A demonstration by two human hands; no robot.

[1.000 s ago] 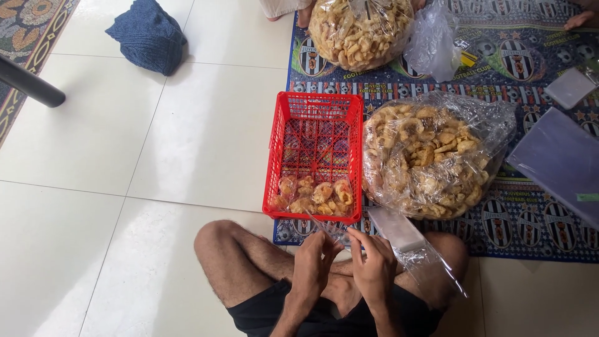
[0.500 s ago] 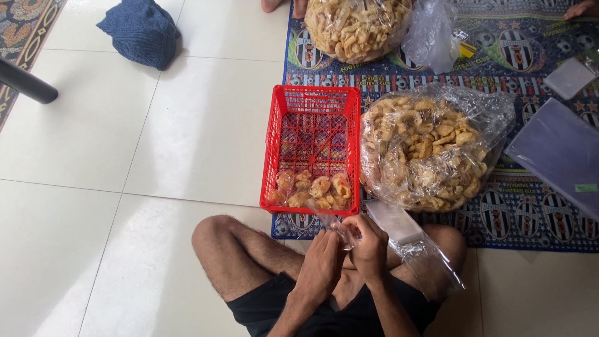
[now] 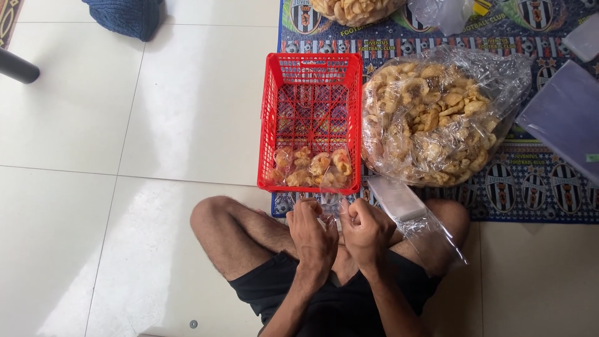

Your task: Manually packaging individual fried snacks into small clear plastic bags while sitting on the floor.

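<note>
I sit cross-legged on the floor. My left hand [image 3: 312,229] and my right hand [image 3: 367,229] are close together above my lap, both pinching a small clear plastic bag [image 3: 337,203] between them; I cannot tell what is in it. Just beyond my hands stands a red plastic basket [image 3: 312,68] with a few small packed bags of crackers [image 3: 310,167] at its near end. Right of the basket lies a big open clear bag of pale fried crackers [image 3: 433,118]. A stack of empty clear bags [image 3: 412,215] rests on my right knee.
A patterned mat [image 3: 536,187] lies under the basket and cracker bag. A second big bag of crackers [image 3: 355,9] is at the top edge. A flat grey-purple pack [image 3: 561,115] lies at the right. A blue cloth bundle [image 3: 125,15] and a dark leg [image 3: 19,65] sit on white tiles at the left.
The view has tilted down toward my lap. My hands have drawn closer together, fingers curled on the small clear bag.
</note>
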